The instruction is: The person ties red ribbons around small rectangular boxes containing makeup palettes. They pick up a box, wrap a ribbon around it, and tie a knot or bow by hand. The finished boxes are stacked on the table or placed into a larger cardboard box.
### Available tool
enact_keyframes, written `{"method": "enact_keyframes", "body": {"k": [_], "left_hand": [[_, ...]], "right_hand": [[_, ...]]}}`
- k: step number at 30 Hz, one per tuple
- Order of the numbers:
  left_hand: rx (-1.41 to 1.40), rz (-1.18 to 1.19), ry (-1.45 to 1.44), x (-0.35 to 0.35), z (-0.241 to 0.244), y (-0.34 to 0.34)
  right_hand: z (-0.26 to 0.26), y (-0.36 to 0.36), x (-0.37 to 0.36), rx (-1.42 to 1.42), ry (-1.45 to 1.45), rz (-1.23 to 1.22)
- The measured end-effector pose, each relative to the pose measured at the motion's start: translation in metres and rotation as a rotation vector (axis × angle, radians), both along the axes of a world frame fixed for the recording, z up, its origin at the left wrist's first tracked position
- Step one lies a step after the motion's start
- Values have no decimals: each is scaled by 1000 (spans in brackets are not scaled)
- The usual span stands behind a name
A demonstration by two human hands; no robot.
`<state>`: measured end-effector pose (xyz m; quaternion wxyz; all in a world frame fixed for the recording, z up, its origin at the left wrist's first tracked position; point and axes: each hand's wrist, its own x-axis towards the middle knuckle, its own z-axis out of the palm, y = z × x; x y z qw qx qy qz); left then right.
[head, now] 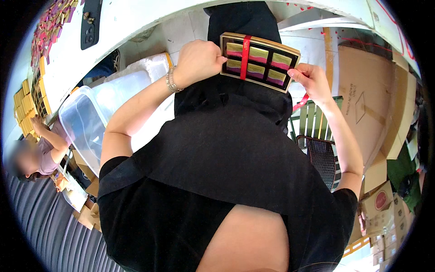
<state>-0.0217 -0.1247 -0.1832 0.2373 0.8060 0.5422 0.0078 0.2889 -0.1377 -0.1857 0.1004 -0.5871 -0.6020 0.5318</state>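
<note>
A flat gift box (261, 62) with a gold rim is held up in front of my black clothing, slightly tilted. Through its front show several small gold, pink and purple wrapped pieces in dark compartments. One red ribbon (245, 57) crosses the box nearer its left end and bears writing. My left hand (199, 64), curled like a fist, pinches the box's left edge. At the lower right corner my right hand (313, 81) grips the box between thumb and fingers. A loose red ribbon end (301, 102) hangs below that hand.
A white table (136, 20) bears a black phone (91, 29) and a heap of small wrapped pieces (54, 30). At left are a clear plastic bin (83, 125) and another person (51, 146) beside stacked gold boxes (24, 107). Large cardboard (360, 88) and a green slatted chair (311, 122) stand right.
</note>
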Motion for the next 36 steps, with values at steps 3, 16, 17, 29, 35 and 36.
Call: {"method": "enact_keyframes", "body": {"k": [3,16,17,29,35,36], "left_hand": [[-344,42,-134,16,8,10],[80,128,-370,74,-26,-11],[56,115,-386,78,-26,-15],[107,105,-590,100,-32,-44],[263,-91,-495,110,-39,-53],[391,-162,-488,111,-40,-56]], "right_hand": [[-3,9,1,-91,46,-5],[38,11,37,-52,-97,168],[48,1,23,63,-171,182],[65,-40,-114,790,-175,456],[52,14,-79,173,199,-141],[46,16,-78,190,56,-11]]}}
